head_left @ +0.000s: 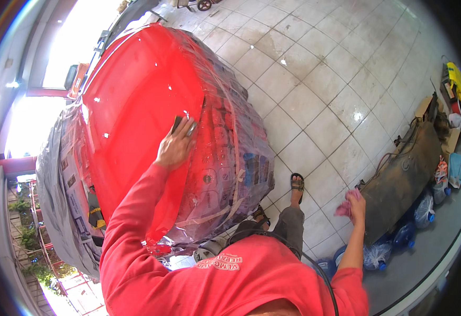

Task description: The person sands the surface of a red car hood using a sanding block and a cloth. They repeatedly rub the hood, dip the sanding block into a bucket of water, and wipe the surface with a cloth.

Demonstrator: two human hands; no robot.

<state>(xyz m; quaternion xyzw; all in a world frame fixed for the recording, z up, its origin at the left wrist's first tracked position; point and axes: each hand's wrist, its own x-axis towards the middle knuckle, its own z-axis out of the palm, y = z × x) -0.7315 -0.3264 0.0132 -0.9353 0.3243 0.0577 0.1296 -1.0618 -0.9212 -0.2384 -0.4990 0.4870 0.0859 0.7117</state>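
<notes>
A glossy red car panel (135, 95), wet with scattered bright glints, fills the left half of the head view. My left hand (175, 145) lies on it near its right edge, fingers pressed round a thin dark pad (177, 124) that looks like sandpaper. Clear plastic sheeting (222, 158) and printed paper cover the car beside the panel. Out to the right, apart from the car, my right hand (358, 207) is closed on a crumpled pink cloth (342, 209). Most of the pad is hidden under my left fingers.
Pale tiles (325, 126) floor the space between the car and a long, dirty dark board (401, 181) on the right. Blue plastic bottles (403, 237) and bags line the wall behind it. A dark cable (322, 276) runs beside my body. Grey cover (56, 174) drapes the car's left side.
</notes>
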